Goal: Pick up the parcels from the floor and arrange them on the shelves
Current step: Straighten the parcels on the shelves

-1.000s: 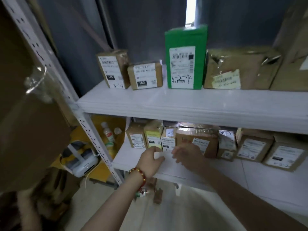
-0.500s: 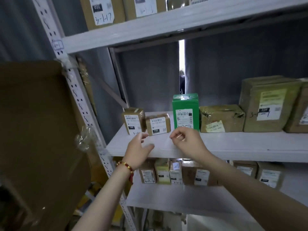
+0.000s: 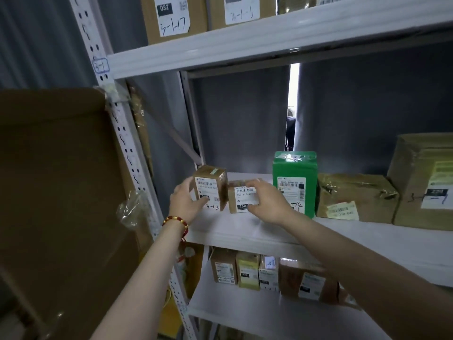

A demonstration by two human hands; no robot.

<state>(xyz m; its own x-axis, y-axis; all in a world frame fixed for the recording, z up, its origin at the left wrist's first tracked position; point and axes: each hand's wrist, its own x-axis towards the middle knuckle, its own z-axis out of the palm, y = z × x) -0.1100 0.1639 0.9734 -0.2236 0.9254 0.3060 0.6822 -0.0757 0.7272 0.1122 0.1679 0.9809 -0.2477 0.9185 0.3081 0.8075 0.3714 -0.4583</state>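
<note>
a big brown carton (image 3: 56, 204) fills the left edge, beside the perforated shelf post (image 3: 127, 153). on the middle shelf (image 3: 245, 231), the left hand (image 3: 187, 201), a red bead bracelet (image 3: 175, 221) at its wrist, grips an upright small brown parcel (image 3: 210, 186) marked 3-1-3. just beside it, the right hand (image 3: 266, 201) has thumb and fingers curled around a lower brown parcel (image 3: 241, 198) labelled 150. further right stand a green parcel (image 3: 294, 177), a taped brown parcel (image 3: 355, 195) and a larger box (image 3: 426, 180).
</note>
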